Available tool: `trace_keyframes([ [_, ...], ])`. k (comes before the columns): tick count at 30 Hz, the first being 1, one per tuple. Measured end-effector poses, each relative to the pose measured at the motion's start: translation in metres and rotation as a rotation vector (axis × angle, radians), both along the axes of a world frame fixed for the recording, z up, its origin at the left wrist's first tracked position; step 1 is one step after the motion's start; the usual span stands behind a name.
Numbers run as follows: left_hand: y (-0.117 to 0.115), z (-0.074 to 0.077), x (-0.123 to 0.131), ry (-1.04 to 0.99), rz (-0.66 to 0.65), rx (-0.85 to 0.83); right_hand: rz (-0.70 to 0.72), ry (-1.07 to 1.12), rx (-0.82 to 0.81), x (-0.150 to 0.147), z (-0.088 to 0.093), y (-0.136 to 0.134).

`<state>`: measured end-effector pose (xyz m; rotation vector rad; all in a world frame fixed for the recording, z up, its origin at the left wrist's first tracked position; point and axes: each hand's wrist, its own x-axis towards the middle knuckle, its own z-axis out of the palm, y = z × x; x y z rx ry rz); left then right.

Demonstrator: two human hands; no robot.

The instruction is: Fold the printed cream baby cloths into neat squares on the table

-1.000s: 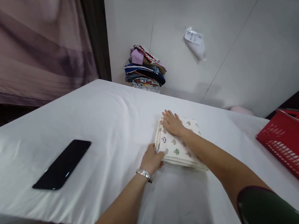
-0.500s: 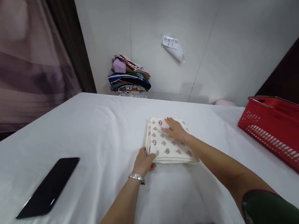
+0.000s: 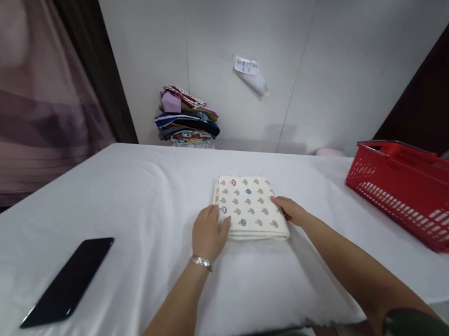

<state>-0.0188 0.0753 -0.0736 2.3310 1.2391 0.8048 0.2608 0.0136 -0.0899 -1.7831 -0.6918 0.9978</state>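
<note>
A folded cream cloth [image 3: 249,207] printed with grey and coloured mushrooms lies in layers on the white-covered table [image 3: 145,203]. My left hand [image 3: 209,231], with a silver bracelet at the wrist, holds its left edge, the thumb near the front corner and the fingertips partly hidden at the side. At the right edge, my right hand [image 3: 292,209] has its thumb on top while its other fingers are tucked out of sight by the cloth's side.
To the left lies a black phone-like slab [image 3: 68,280]. A red plastic basket [image 3: 421,199] with a metal handle stands at the right. Behind the table's far edge rises a stack of folded clothes [image 3: 186,118] against the wall, which bears a paper label [image 3: 246,67].
My right hand has gone from lying flat on top of the cloth to its right edge. My left hand has shifted slightly up along the left edge. The view has moved a little.
</note>
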Motion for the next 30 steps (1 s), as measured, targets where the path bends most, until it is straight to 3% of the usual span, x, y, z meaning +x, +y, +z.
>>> trace_keyframes([
  [3,0.006,-0.001,0.015,0.039,-0.185,0.09,0.017,0.118,-0.061,-0.005,0.007,0.003],
  [8,0.023,-0.025,0.019,0.135,-0.123,-0.197,0.003,0.148,0.104,-0.007,0.003,0.008],
  [12,0.016,-0.036,0.013,0.057,-0.219,-0.223,-0.12,0.046,0.167,0.015,-0.002,0.007],
  [15,0.008,-0.036,0.014,-0.029,-0.343,-0.24,-0.175,-0.025,0.084,0.038,-0.002,0.001],
  [18,0.008,-0.036,0.017,-0.145,-0.396,-0.231,-0.06,-0.201,-0.042,0.051,0.001,-0.005],
  [21,0.014,-0.039,0.021,-0.225,-0.303,-0.228,0.01,-0.644,-0.142,0.045,0.008,-0.002],
  [24,0.019,-0.043,0.024,-0.282,-0.165,-0.244,0.111,-0.931,-0.056,0.018,0.015,0.008],
  [27,0.021,-0.048,0.026,-0.358,-0.111,-0.347,0.331,-1.019,0.061,-0.024,0.013,0.02],
  [30,0.023,-0.052,0.028,-0.521,-0.107,-0.548,0.582,-1.059,0.002,-0.062,0.005,0.027],
])
